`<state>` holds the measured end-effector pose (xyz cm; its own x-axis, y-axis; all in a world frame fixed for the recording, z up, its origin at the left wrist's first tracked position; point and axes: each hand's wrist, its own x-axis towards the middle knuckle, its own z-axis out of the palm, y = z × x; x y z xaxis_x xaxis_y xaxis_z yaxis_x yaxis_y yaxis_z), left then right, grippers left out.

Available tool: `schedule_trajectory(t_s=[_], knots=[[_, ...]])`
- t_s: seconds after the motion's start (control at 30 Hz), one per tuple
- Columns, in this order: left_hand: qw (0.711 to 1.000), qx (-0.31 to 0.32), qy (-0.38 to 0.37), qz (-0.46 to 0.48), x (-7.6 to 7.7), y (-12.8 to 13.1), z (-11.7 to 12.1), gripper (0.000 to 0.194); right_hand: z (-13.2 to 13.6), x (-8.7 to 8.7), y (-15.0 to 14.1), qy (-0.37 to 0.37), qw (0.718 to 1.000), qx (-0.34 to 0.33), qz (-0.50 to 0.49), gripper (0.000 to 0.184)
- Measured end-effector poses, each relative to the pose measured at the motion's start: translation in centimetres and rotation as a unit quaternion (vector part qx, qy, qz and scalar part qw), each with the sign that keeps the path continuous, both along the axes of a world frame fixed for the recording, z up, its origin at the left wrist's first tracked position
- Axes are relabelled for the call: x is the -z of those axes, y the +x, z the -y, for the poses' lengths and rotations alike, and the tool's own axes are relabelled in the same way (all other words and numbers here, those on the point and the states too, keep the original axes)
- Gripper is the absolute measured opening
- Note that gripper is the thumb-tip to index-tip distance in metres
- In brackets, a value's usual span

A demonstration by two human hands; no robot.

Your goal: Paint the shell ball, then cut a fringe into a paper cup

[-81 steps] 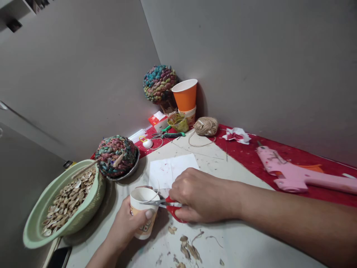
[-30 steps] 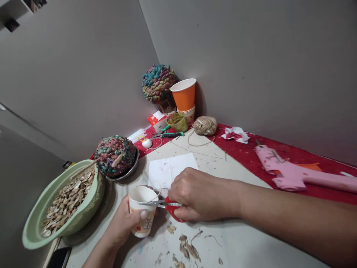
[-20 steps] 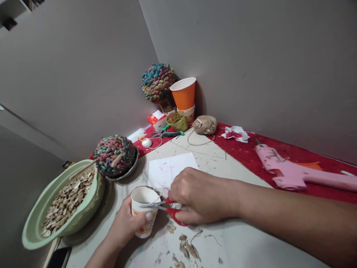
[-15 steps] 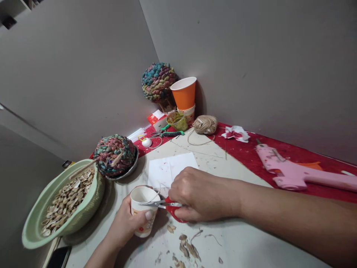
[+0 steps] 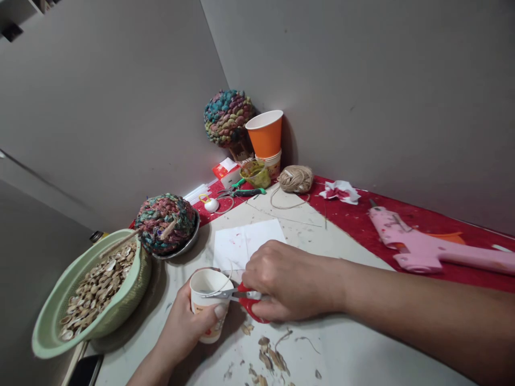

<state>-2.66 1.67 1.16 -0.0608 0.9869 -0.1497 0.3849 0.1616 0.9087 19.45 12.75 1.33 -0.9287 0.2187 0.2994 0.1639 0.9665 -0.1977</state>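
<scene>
My left hand [image 5: 185, 327] is wrapped round a white paper cup [image 5: 203, 309] with orange print, holding it a little tilted over the table. Red-handled scissors [image 5: 251, 306] are in my right hand [image 5: 277, 284]. Their blades reach over the cup's rim, one inside it and the other by its right side. A cut strip of the rim curls up above the blades. Behind my right hand lies a white sheet of paper [image 5: 233, 238] with pinkish spots.
A green basket of shells [image 5: 40, 332] stands left, beside a colourful ball [image 5: 166, 222] in a metal bowl. Orange cup [image 5: 267, 136], twine [image 5: 295, 178] and pliers [image 5: 249, 192] sit at the back. A pink glue gun [image 5: 426, 249] lies right. Shell bits [image 5: 271, 356] are scattered in front.
The cup and my left hand have shifted slightly to the right against the scissors. My right hand has hardly moved.
</scene>
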Motion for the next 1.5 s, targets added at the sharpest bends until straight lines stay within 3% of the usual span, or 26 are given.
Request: schedule_trajectory(t_s=[0.27, 0.43, 0.53, 0.73, 0.9, 1.27, 1.5], knots=[[1.0, -0.005, -0.001, 0.002, -0.1, -0.2, -0.1, 0.065, -0.2, 0.3, 0.0, 0.009, 0.999, -0.024, -0.027, 0.016], [0.989, 0.044, -0.037, 0.136, -0.6, -0.8, -0.2, 0.075, -0.2, -0.1, 0.1, 0.014, 0.999, -0.023, -0.019, 0.017], [0.981, 0.05, -0.062, 0.176, -0.4, -1.0, -0.2, 0.071, -0.2, -0.2, 0.0, 0.01, 1.0, -0.016, -0.012, 0.019], [0.993, 0.012, -0.034, 0.109, 0.3, -1.0, -0.2, 0.056, -0.2, -0.1, 0.0, -0.004, 1.0, -0.009, -0.006, 0.018], [0.998, 0.007, -0.021, 0.063, 0.2, -0.6, -0.2, 0.056, -0.2, 0.2, -0.1, -0.011, 1.0, -0.005, -0.004, 0.016], [0.998, -0.023, -0.022, 0.055, 0.3, -0.9, 0.0, 0.062, -0.4, 0.4, 0.0, -0.021, 0.999, -0.025, -0.03, 0.017], [0.998, -0.034, 0.007, -0.048, -0.2, 0.1, 0.1, 0.05, 0.1, -0.1, 0.0, -0.015, 1.0, -0.001, -0.018, 0.018]])
